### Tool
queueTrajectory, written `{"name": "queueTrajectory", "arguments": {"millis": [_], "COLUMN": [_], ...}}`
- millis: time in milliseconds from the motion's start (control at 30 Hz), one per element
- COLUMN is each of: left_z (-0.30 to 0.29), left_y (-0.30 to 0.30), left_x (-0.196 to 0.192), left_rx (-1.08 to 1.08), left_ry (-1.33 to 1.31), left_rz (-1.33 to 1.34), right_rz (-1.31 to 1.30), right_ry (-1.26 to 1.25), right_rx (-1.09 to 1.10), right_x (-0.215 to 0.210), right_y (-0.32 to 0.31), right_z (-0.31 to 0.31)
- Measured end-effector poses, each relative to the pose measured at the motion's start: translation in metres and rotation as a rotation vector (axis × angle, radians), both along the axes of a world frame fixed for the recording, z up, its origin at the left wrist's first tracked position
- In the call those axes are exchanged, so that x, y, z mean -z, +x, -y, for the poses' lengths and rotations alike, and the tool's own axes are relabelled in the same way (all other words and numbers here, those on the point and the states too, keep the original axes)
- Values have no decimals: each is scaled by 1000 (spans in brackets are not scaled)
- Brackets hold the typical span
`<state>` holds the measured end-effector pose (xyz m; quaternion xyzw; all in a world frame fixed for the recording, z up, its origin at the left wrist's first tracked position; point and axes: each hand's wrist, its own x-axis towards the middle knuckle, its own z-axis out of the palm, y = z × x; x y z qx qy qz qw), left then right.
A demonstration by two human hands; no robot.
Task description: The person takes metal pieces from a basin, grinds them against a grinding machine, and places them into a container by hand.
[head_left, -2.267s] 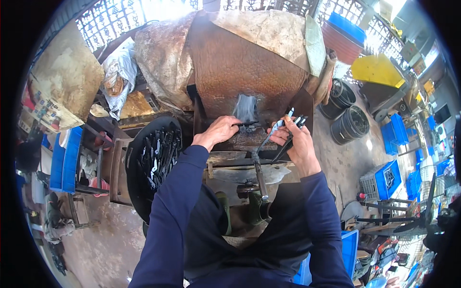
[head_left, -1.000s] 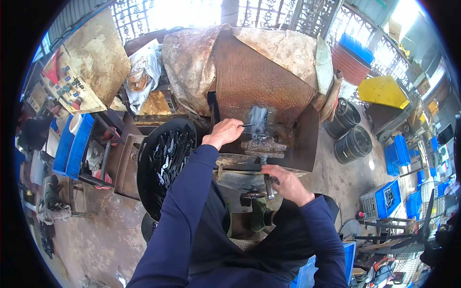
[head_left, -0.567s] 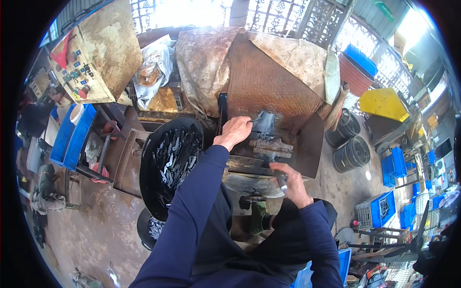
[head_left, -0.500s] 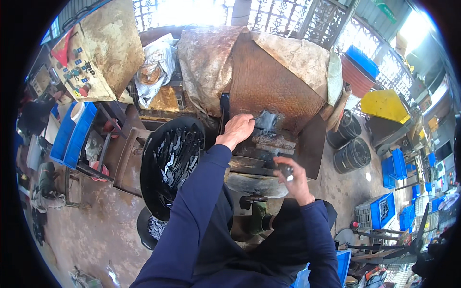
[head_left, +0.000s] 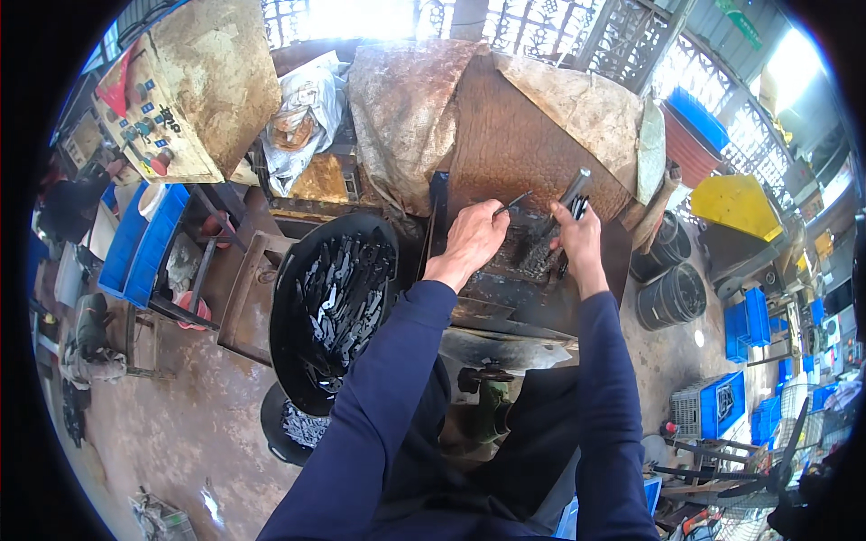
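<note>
Both hands are up near the centre of the frame, over a dark, grimy machine surface in front of a rusty metal hood. The left hand has its grip pinched narrow on a thin metal strip; the strip's long axis slants, pointing up and to the right toward the hood. The right hand, just beside it, is wrapped tight around a dark handle that also leans up-right, sticking out above the fist. Left of centre there's a big black tub packed with small dark metal pieces. Upper left has a rusty control box with coloured buttons, and blue crates sit below it.
</note>
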<state>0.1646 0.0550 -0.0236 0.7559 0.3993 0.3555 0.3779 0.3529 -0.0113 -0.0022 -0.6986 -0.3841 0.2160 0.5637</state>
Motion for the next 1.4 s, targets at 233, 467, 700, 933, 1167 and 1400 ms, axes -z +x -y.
{"name": "queueTrajectory", "arguments": {"millis": [233, 467, 700, 933, 1167, 1400], "left_z": [-8, 0, 1, 5, 6, 10], "left_y": [0, -2, -8, -9, -8, -10], "left_x": [16, 4, 3, -3, -3, -10], "left_rx": [-45, -6, -18, -22, -28, -26], "left_ry": [56, 6, 56, 60, 75, 28], "left_rz": [38, 12, -37, -79, -79, -118], "right_rz": [-29, 22, 120, 129, 93, 96], "right_ry": [72, 79, 52, 32, 39, 33], "right_rx": [12, 21, 28, 29, 18, 11], "right_x": [16, 18, 17, 17, 14, 15], "right_y": [10, 14, 13, 15, 13, 14], "right_z": [-31, -33, -33, -33, -33, -32]}}
